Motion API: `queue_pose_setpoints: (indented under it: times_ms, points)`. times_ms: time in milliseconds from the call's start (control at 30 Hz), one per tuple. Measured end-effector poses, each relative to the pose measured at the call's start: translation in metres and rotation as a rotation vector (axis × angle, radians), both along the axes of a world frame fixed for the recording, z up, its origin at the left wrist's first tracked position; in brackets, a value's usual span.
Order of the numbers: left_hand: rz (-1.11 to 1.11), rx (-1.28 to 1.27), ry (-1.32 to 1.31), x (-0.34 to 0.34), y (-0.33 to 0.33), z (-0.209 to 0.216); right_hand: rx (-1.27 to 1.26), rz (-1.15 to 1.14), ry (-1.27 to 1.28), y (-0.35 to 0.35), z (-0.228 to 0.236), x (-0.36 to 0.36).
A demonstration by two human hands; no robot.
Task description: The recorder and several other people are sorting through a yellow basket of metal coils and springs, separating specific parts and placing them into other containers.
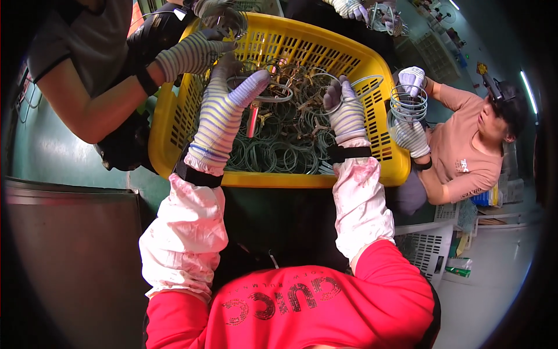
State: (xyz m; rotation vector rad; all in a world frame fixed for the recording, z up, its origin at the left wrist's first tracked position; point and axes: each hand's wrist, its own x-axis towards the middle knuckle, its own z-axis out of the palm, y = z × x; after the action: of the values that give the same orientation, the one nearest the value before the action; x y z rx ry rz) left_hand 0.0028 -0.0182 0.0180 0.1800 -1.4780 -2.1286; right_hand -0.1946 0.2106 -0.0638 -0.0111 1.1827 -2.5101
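Left hand reaching over left part of yellow basket, thumb parting from fingers beside metal ring; cannot tell whether grasping. Right hand reaching over basket's right part, fingers meeting wire ring; grip unclear. Ring pile lying inside basket. Beyond basket's right wall, co-worker holding coil.

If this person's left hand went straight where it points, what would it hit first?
Ahead of the left hand, the nearer gloved hand of the co-worker at left seems first in line, though depth is unclear.
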Motion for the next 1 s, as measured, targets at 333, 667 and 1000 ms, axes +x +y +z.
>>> queue_pose_setpoints:
  times_ms: [333,667,1000]
  points:
    - [0.025,-0.051,-0.101,-0.007,0.003,-0.01,0.024,0.229,0.157,-0.02,0.012,0.02]
    - [0.032,-0.063,-0.125,-0.007,0.003,-0.01,0.374,-0.114,0.138,-0.011,0.009,0.006]
    - [-0.057,-0.388,-0.099,0.0,0.024,-0.01,-0.089,0.416,-0.063,-0.04,0.02,0.045]
